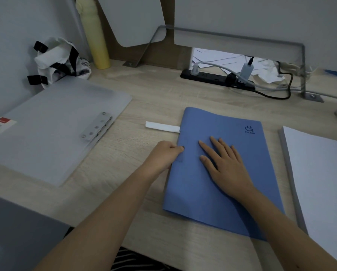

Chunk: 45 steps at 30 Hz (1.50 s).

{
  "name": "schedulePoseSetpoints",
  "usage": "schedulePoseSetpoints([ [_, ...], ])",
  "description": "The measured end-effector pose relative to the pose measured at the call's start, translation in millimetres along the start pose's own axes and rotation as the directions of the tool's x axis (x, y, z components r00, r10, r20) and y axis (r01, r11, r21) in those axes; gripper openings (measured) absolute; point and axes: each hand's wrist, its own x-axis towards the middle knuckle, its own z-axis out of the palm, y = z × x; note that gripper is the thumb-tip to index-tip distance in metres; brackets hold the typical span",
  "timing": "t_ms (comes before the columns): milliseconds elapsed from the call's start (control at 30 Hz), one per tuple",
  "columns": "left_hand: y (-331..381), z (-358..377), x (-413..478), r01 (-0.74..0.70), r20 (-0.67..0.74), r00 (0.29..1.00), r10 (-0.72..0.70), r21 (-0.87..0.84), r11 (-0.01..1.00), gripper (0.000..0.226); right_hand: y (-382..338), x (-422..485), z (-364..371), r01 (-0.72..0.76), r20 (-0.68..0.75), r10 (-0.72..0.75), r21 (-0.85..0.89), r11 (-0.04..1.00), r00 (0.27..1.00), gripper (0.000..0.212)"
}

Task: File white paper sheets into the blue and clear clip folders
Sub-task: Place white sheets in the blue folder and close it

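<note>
The left hand (166, 153) pinches the spine edge of the closed blue folder (203, 202), lying mid-bench (144, 98); the right hand (226, 163) rests flat on its cover, fingers straight. The folder looks thin, light and floppy, best opened by its free edge; its contents are hidden. Paper stack (324, 173) right, clear folder (52, 130) closed, left

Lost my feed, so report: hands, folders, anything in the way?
Hands: left hand pinches blue folder at its left edge; right hand flat on its cover. Folder closed, paper stack untouched at right. Nothing blocking.
</note>
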Motion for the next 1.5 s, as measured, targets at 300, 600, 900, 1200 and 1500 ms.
schedulePoseSetpoints([
  [300, -1, 11, 6, -0.028, -0.083, 0.995, 0.050, 0.250, 0.968, 0.041, -8, 7, -6, 0.096, -0.021, -0.094, 0.099, 0.990, 0.995, 0.055],
  [600, 2, 7, 6, -0.046, -0.264, 0.905, 0.334, 0.720, 0.692, 0.032, -11, 9, 5, 0.114, -0.018, -0.113, 0.037, 0.993, 0.993, 0.066],
  [900, 8, -24, 42, -0.147, -0.050, 0.930, 0.365, 0.859, 0.491, 0.050, -13, 8, 4, 0.102, -0.001, -0.102, 0.021, 0.995, 0.995, 0.055],
  [1200, 30, -34, 50, -0.077, 0.116, 0.993, -0.005, 0.695, 0.715, 0.041, -13, 7, 3, 0.113, -0.007, -0.113, 0.029, 0.993, 0.994, 0.057],
  [1500, 17, 0, 23, -0.078, -0.093, 0.989, 0.113, 0.317, 0.945, 0.026, -14, 7, 5, 0.061, -0.027, -0.060, 0.046, 0.997, 0.998, 0.073],
])
